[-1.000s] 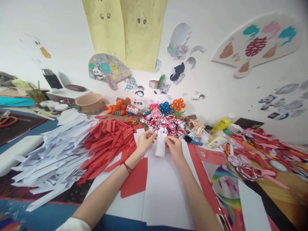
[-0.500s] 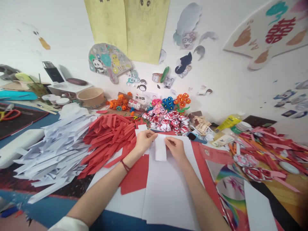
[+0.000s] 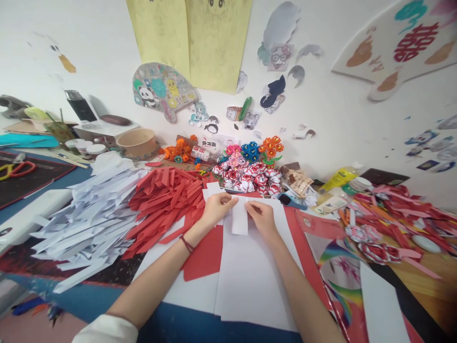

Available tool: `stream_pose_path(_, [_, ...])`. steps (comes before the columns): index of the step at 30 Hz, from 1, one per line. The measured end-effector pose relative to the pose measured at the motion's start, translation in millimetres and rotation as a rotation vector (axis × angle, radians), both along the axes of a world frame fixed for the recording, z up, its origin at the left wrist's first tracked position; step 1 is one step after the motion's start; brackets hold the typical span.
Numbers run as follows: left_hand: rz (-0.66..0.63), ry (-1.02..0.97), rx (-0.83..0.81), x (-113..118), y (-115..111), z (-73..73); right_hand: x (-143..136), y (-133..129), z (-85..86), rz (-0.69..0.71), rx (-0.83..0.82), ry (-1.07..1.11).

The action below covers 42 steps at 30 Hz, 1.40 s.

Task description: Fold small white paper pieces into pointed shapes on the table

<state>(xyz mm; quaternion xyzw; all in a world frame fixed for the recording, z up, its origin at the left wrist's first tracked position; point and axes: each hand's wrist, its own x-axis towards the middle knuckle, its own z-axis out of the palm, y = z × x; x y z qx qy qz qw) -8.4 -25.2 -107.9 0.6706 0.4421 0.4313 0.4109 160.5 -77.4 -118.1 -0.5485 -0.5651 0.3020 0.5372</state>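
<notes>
A short folded strip of white paper (image 3: 240, 224) hangs between my two hands, over large white sheets (image 3: 255, 286). My left hand (image 3: 216, 209) pinches its upper left edge between thumb and fingers. At the upper right edge, the thumb and fingertips of my right hand (image 3: 263, 218) are closed on the same strip. Another small white paper piece (image 3: 213, 188) lies just behind my left hand. Red paper (image 3: 203, 257) shows under my left forearm, partly covered by the white sheets.
Piles of folded white strips (image 3: 89, 214) and red strips (image 3: 167, 200) lie to the left. Red-and-white paper flowers (image 3: 250, 178) stand behind my hands. A blue watch (image 3: 292, 202) lies right of them. Scissors (image 3: 21, 169) rest far left; scattered coloured strips (image 3: 403, 214) lie at right.
Both hands keep their pinch on the paper strip and have hardly moved. The lower end of the strip looks slightly higher. The whole view has shifted a little.
</notes>
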Motion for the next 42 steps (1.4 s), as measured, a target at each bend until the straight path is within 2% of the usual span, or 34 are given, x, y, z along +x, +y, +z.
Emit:
stream_pose_path(9, [-0.007,0.048,0.025,-4,-1,3.6,-5,-3,4.7,-0.001,0.018,0.009])
stream_pose_path(14, [-0.115,0.091,-0.012,-3,-2,5.6,-2,-3,6.5,-0.037,0.031,0.007])
stream_pose_path(20, [-0.032,0.111,0.050,0,-6,9.1,-4,-5,11.3,-0.052,0.033,0.020])
stream_pose_path(25, [-0.109,0.128,0.067,1,-11,10.8,-3,-6,13.8,-0.087,0.055,0.038])
stream_pose_path(30, [-0.042,0.149,0.062,4,-17,14.0,-2,-7,14.5,-0.098,0.059,0.047])
stream_pose_path(35, [-0.117,0.134,0.069,5,-18,12.4,0,-6,14.3,-0.124,0.063,0.062])
stream_pose_path(39, [-0.071,0.140,0.024,5,-18,11.8,-1,-4,13.8,-0.134,0.069,0.071])
stream_pose_path(42, [-0.094,0.113,0.033,6,-18,12.4,-2,-4,13.4,-0.151,0.075,0.088])
